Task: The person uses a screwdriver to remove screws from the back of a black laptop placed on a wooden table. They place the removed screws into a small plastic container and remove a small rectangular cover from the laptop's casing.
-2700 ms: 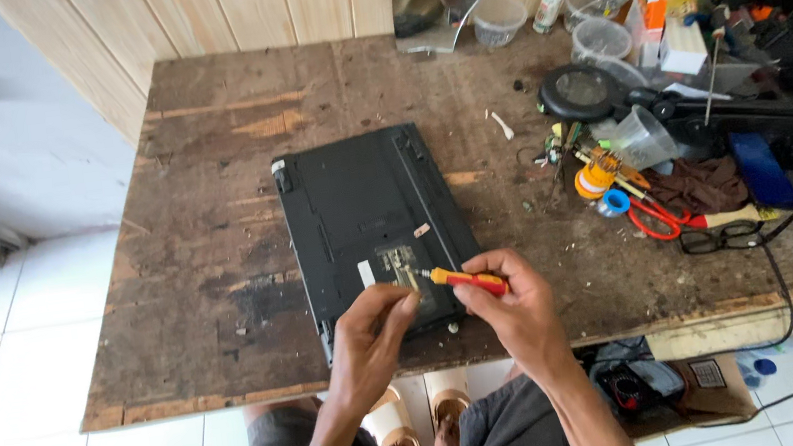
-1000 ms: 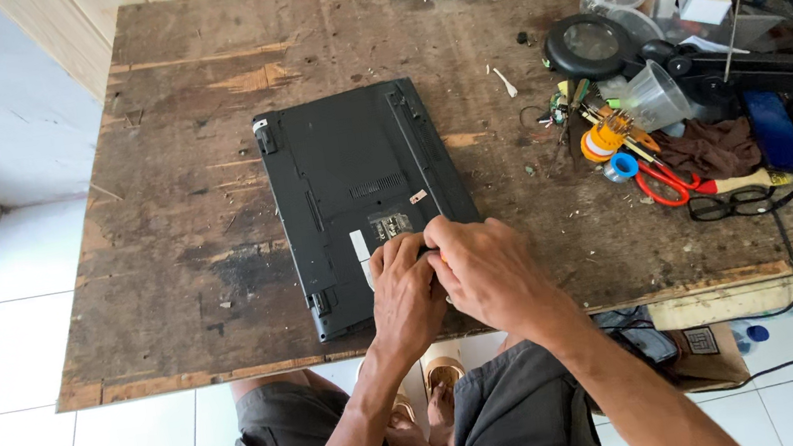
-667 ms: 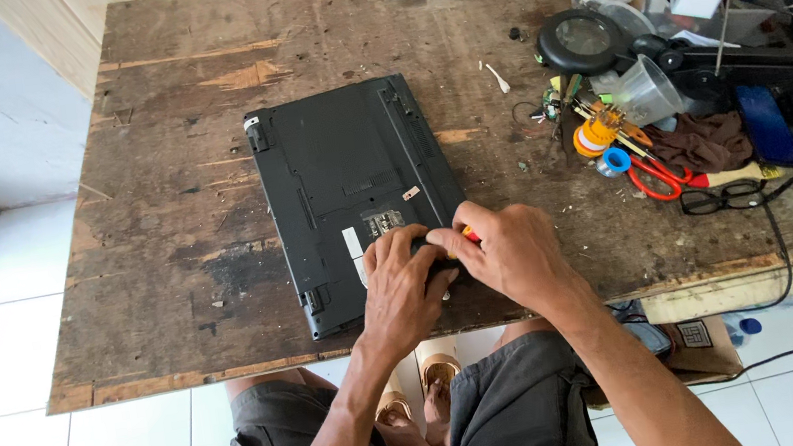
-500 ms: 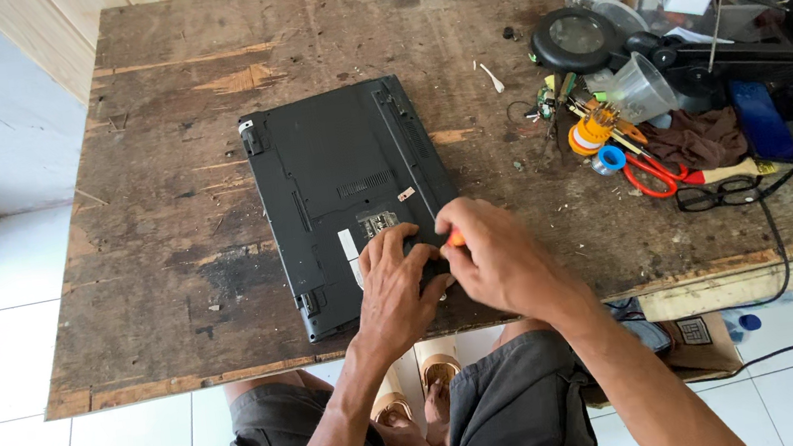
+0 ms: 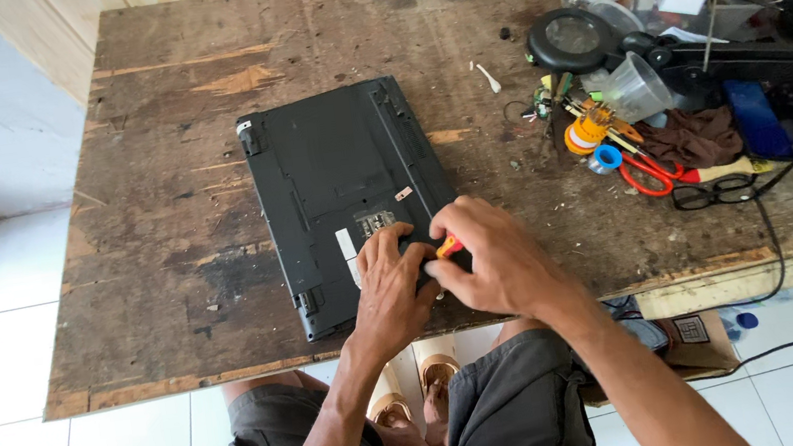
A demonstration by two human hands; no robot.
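A black laptop [image 5: 340, 174] lies bottom side up on the worn wooden table [image 5: 153, 132]. My left hand [image 5: 393, 289] rests flat on its near right corner, fingers spread and pressing on the case. My right hand [image 5: 490, 260] is closed around a small screwdriver [image 5: 448, 245] with an orange and yellow handle; only the handle end shows between my fingers. The tip is hidden against the laptop's near edge. Both hands touch each other over that corner.
Clutter fills the table's right side: a black magnifier lamp [image 5: 575, 35], clear plastic cups [image 5: 637, 87], red-handled scissors [image 5: 648, 177], glasses [image 5: 715, 192], a brown cloth [image 5: 698, 135], cables. A small white part [image 5: 490, 80] lies beyond the laptop. White floor tiles lie left.
My right hand, which held the screwdriver out over the laptop's near edge, closed in beside my left hand. Both now press on the near right corner. The view shifted slightly.
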